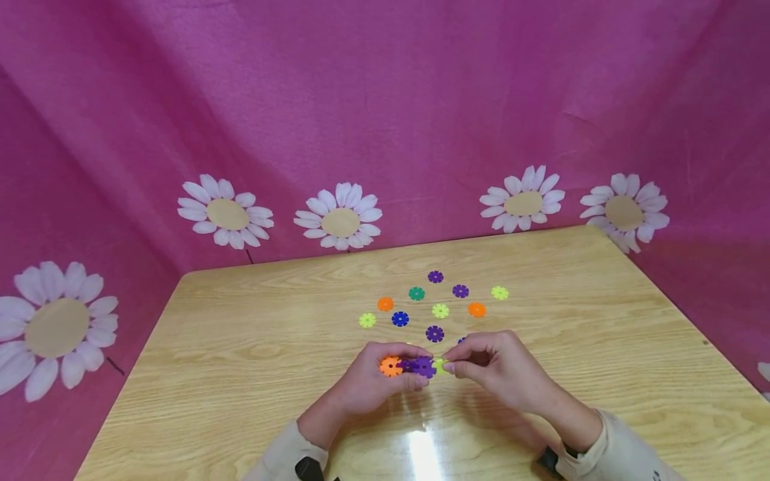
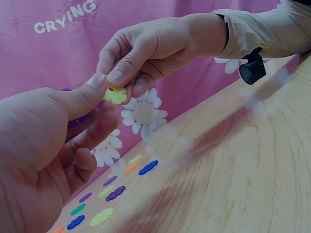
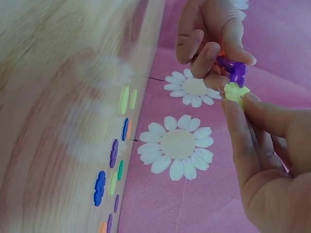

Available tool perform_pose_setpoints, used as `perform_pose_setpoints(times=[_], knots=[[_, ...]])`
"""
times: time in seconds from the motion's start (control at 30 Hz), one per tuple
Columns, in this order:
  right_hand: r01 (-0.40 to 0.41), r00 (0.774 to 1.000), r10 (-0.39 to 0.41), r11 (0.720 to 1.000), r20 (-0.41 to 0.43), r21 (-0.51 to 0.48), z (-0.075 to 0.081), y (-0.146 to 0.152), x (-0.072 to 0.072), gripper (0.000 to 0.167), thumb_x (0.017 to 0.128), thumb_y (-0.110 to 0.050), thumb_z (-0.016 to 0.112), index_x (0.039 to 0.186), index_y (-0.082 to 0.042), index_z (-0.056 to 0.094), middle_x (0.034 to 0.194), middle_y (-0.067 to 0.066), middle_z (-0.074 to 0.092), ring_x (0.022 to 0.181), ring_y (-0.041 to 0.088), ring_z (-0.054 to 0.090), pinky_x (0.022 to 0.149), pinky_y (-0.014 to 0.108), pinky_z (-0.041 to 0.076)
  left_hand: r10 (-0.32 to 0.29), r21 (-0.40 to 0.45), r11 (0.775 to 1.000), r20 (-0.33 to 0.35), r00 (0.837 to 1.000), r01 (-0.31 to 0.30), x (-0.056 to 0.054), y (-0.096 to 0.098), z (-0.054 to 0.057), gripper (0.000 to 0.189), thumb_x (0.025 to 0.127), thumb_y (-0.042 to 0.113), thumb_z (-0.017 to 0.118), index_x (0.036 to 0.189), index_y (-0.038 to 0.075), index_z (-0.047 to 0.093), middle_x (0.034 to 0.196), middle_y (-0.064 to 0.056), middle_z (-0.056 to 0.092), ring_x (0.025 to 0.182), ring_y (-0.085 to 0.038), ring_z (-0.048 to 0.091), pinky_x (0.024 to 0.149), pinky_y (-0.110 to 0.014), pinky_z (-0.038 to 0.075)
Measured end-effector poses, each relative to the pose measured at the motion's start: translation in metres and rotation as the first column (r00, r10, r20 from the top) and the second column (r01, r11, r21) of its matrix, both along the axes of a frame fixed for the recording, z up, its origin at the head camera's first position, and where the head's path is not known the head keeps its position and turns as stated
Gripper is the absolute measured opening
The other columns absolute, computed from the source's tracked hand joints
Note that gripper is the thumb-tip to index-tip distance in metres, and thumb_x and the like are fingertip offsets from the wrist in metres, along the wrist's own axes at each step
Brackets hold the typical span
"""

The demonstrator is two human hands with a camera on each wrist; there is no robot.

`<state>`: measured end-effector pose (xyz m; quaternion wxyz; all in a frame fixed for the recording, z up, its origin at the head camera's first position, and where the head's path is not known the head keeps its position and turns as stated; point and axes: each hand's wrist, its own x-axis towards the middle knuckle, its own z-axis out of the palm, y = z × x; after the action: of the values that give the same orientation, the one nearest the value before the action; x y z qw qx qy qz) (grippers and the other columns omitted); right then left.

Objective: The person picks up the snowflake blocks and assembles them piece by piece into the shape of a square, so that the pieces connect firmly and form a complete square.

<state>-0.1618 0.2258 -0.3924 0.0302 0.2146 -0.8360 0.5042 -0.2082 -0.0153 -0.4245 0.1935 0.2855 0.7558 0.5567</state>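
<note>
Holding a yellow disc [image 3: 236, 91] against a purple disc [image 3: 238, 74].

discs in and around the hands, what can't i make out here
- Held yellow disc, head view: one side is covered by the fingertips of the right hand.
- Blue disc, head view: mostly behind the right hand.
- Purple pieces, left wrist view: mostly covered by the left hand.
- Loose orange disc, left wrist view: cut off by the bottom edge.
</note>
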Motion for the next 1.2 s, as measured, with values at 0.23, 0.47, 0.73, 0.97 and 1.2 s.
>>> perform_pose_setpoints(times=[0.23, 0.47, 0.73, 0.97, 1.2], knots=[[0.011, 0.999, -0.011, 1.0, -0.044, 0.004, -0.001, -0.002, 0.001, 0.009, 0.086, -0.007, 0.077, 0.092, -0.014, 0.078, 0.084, -0.002, 0.075, 0.072, 0.003, 0.066, 0.061, 0.025, 0.057, 0.026, -0.005, 1.0, -0.011, 1.0, -0.026, 0.001, 0.002, 0.003, 0.033, 0.09, 0.032, 0.075, 0.121, 0.021, 0.072, 0.118, 0.01, 0.072, 0.116, -0.01, 0.062, 0.109, -0.043, 0.041], [0.064, 0.993, -0.065, 0.998, -0.093, -0.013, -0.005, -0.004, -0.003, 0.007, 0.086, -0.01, 0.078, 0.09, -0.015, 0.078, 0.081, -0.004, 0.074, 0.068, 0.003, 0.064, 0.059, 0.025, 0.057, 0.053, -0.001, 0.999, -0.002, 0.999, -0.053, -0.003, 0.002, 0.003, 0.036, 0.088, 0.039, 0.076, 0.121, 0.023, 0.072, 0.119, 0.011, 0.071, 0.118, -0.011, 0.061, 0.111, -0.05, 0.038], [0.039, 0.999, -0.039, 0.999, 0.015, 0.032, 0.003, 0.0, 0.0, 0.021, 0.089, -0.024, 0.076, 0.106, -0.012, 0.076, 0.098, 0.002, 0.077, 0.085, 0.006, 0.072, 0.074, 0.023, 0.06, 0.049, 0.006, 0.999, 0.01, 0.999, -0.049, -0.003, -0.001, 0.002, 0.031, 0.087, 0.04, 0.077, 0.116, 0.032, 0.072, 0.121, 0.013, 0.07, 0.12, -0.011, 0.06, 0.112, -0.049, 0.039], [0.116, 0.987, -0.081, 0.955, -0.135, 0.275, 0.008, 0.044, -0.022, 0.029, 0.088, -0.026, 0.077, 0.114, -0.013, 0.073, 0.109, 0.0, 0.073, 0.098, 0.02, 0.07, 0.083, 0.037, 0.06, 0.059, -0.021, 0.998, 0.027, 0.998, -0.059, -0.001, -0.004, 0.008, 0.03, 0.087, 0.043, 0.077, 0.116, 0.037, 0.072, 0.123, 0.013, 0.069, 0.125, -0.015, 0.058, 0.114, -0.053, 0.036], [0.192, 0.981, -0.148, 0.819, -0.124, 0.54, -0.003, 0.099, -0.073, 0.047, 0.085, -0.031, 0.08, 0.122, -0.004, 0.069, 0.106, 0.013, 0.062, 0.093, 0.028, 0.057, 0.074, 0.035, 0.051, 0.054, -0.002, 0.999, 0.053, 0.997, -0.054, 0.0, -0.005, 0.01, 0.031, 0.086, 0.042, 0.077, 0.116, 0.037, 0.072, 0.12, 0.012, 0.069, 0.12, -0.014, 0.059, 0.112, -0.05, 0.039]])
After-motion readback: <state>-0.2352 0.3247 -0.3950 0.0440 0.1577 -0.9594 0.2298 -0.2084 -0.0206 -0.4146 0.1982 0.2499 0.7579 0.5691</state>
